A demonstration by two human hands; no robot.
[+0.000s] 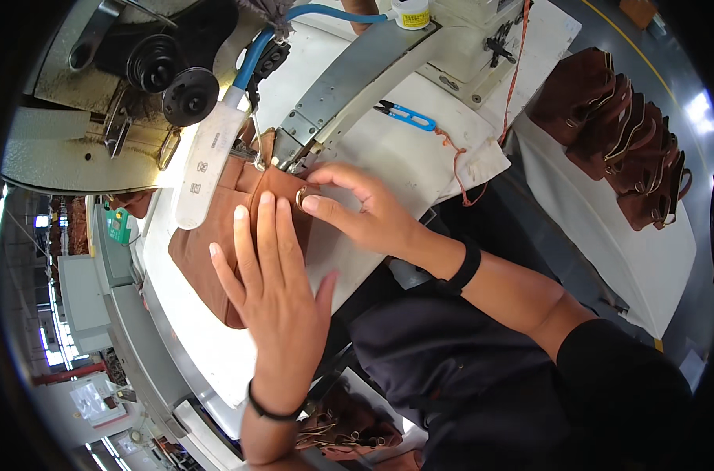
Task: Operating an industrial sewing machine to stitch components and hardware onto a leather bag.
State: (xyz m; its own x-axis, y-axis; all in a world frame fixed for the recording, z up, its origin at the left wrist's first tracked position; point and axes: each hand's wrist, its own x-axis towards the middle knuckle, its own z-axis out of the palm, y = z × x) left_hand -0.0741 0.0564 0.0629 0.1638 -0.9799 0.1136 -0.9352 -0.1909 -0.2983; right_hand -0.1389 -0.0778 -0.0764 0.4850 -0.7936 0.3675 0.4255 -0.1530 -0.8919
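Dark machine parts loom at upper left, with a round black knob (190, 96) beside a pale metal housing (47, 153). Just to their right hangs a white oblong bar (208, 169), fed by a blue hose (251, 63).

Both forearms come up from the lower edge, each with a black band at the wrist. The left hand (277, 290) lies flat and open, fingers spread and pointing up, pressing on a brown piece (204, 263). From the right, the right hand (373, 208) bends inward; its thumb and forefinger close in at the piece's upper edge, beside a small metal ring (300, 196), though whether they pinch it I can't tell. The piece lies on the white surface (219, 357), its top edge under the tip of a grey metal machine arm (357, 67).

Blue snips (408, 116) tied to an orange cord rest farther up the surface. A white jar (410, 14) with a yellow label stands on the machine arm, its contents hidden.

Lower down, beneath the surface, brown pieces with metal fittings (349, 428) are heaped. Off to the right, brown bags (608, 141) lie in a row on a white-covered stand (561, 192); their insides don't show. Beyond runs grey floor (687, 47) with a yellow line.
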